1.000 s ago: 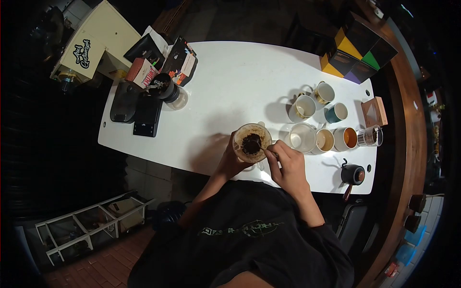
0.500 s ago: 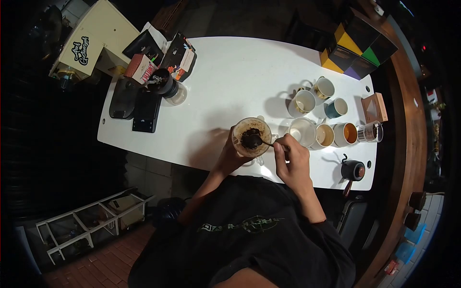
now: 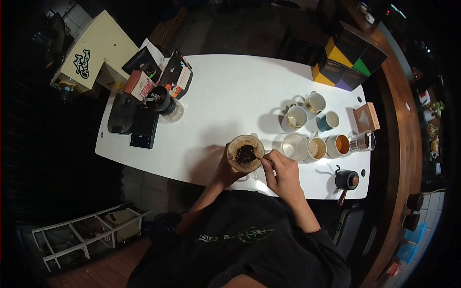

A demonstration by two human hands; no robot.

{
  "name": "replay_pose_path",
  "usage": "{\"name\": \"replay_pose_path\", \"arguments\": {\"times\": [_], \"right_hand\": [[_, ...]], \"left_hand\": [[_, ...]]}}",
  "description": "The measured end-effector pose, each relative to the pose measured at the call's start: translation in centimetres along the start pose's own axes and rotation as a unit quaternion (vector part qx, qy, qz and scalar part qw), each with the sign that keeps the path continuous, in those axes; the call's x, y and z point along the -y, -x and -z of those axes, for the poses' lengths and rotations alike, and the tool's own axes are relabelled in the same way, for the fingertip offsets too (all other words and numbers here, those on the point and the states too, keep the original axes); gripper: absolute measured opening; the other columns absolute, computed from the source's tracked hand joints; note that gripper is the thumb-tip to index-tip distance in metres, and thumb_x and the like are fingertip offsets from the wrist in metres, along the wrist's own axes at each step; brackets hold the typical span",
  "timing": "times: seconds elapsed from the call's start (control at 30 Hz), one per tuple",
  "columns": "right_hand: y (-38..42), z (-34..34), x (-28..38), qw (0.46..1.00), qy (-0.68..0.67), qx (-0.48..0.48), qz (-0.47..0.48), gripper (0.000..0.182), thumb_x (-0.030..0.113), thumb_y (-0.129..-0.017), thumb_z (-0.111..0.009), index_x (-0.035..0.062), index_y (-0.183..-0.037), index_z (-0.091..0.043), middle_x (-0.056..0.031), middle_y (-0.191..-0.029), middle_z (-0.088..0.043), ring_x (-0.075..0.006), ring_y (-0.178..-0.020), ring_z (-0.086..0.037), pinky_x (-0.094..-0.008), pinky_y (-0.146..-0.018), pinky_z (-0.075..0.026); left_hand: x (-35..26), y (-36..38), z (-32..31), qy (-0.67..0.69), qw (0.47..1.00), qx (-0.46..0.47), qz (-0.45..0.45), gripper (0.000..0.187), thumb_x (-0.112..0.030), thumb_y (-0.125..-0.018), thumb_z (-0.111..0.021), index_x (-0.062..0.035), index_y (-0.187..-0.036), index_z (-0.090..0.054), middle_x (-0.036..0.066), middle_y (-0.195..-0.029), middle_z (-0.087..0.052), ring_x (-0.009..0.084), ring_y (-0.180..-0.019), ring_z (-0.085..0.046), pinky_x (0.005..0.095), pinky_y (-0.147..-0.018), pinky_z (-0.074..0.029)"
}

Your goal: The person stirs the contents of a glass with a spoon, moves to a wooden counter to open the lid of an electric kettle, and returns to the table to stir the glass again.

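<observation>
My left hand [image 3: 224, 171] is closed around the left side of a clear coffee dripper [image 3: 235, 164], near the table's front edge. Inside it, a stained pale lining holds dark wet coffee grounds [image 3: 245, 154]. From the right, my right hand [image 3: 285, 175] pinches the handle of a dark spoon [image 3: 258, 157], whose end dips into the grounds; its bowl is hard to make out. A clear handle-like piece [image 3: 254, 175] shows below the dripper. Just right of my right hand stands a wide white cup [image 3: 294, 147], beside a cream cup [image 3: 317, 149].
More cups, including an orange-lined cup [image 3: 339, 145] and a teal cup [image 3: 328, 121], stand to the right with a glass [image 3: 362, 141]. A black gooseneck kettle [image 3: 346, 180] is near the right corner. A coffee grinder [image 3: 163, 103] and black scale [image 3: 144, 127] occupy the left.
The spoon has shifted toward the right side of the dripper, and its bowl shows less than before. The whole view has shifted, with the table lower in it. Both hands keep their grips.
</observation>
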State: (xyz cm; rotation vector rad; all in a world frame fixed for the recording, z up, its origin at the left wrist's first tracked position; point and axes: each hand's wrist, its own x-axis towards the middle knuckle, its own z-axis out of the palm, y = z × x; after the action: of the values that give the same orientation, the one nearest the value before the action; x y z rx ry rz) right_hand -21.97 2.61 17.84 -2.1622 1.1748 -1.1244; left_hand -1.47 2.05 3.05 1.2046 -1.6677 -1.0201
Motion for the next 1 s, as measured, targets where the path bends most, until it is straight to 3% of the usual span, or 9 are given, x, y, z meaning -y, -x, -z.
{"name": "replay_pose_path", "arguments": {"times": [0.17, 0.3, 0.63, 0.8, 1.0], "right_hand": [[0.0, 0.0, -0.3, 0.997, 0.059, -0.034, 0.022, 0.012, 0.006, -0.092, -0.071, 0.0029, -0.087, -0.06, -0.0103, -0.077, -0.057, -0.03, -0.059, -0.06, -0.041, -0.052, -0.045], [-0.2, -0.3, -0.1, 0.999, 0.034, 0.025, 0.029, 0.012, 0.008, -0.092, -0.071, 0.0022, -0.089, -0.06, -0.0115, -0.078, -0.058, -0.0316, -0.061, -0.062, -0.0422, -0.054, -0.047], [-0.5, 1.0, 1.4, 0.996, 0.016, 0.024, 0.087, 0.011, 0.003, -0.088, -0.073, 0.0028, -0.089, -0.062, -0.0102, -0.075, -0.057, -0.0303, -0.059, -0.059, -0.0416, -0.053, -0.045], [-0.5, 0.6, 0.5, 0.998, 0.041, 0.027, 0.043, 0.011, 0.005, -0.089, -0.073, 0.0034, -0.088, -0.061, -0.0098, -0.076, -0.058, -0.0311, -0.06, -0.061, -0.0415, -0.053, -0.046], [-1.0, 0.3, 0.2, 0.997, 0.056, 0.017, 0.054, 0.013, 0.008, -0.092, -0.072, 0.0033, -0.087, -0.06, -0.0096, -0.075, -0.056, -0.0304, -0.058, -0.06, -0.0418, -0.051, -0.046]], "left_hand": [[-0.8, 0.0, 0.2, 0.005, 1.0, -0.003, -0.011, 0.084, -0.031, -0.075, -0.095, -0.0014, -0.14, -0.05, 0.016, -0.134, -0.059, 0.0306, -0.125, -0.061, 0.0426, -0.105, -0.05], [-1.2, -0.1, 0.4, 0.024, 1.0, 0.004, 0.007, 0.088, -0.03, -0.075, -0.095, 0.0, -0.142, -0.047, 0.016, -0.134, -0.059, 0.0303, -0.127, -0.06, 0.0426, -0.107, -0.05], [-1.1, -0.1, 0.6, 0.056, 0.998, 0.016, -0.024, 0.09, -0.023, -0.076, -0.094, -0.0011, -0.145, -0.042, 0.015, -0.135, -0.061, 0.0261, -0.126, -0.062, 0.0402, -0.106, -0.051], [-1.4, 0.2, 0.5, 0.083, 0.996, 0.003, 0.027, 0.089, -0.025, -0.076, -0.094, -0.0013, -0.145, -0.042, 0.016, -0.136, -0.061, 0.0268, -0.126, -0.062, 0.0409, -0.106, -0.051], [-0.6, 0.1, 0.4, 0.056, 0.998, 0.014, 0.021, 0.09, -0.025, -0.077, -0.094, -0.0014, -0.145, -0.041, 0.016, -0.136, -0.061, 0.0267, -0.126, -0.062, 0.0401, -0.105, -0.052]]}}
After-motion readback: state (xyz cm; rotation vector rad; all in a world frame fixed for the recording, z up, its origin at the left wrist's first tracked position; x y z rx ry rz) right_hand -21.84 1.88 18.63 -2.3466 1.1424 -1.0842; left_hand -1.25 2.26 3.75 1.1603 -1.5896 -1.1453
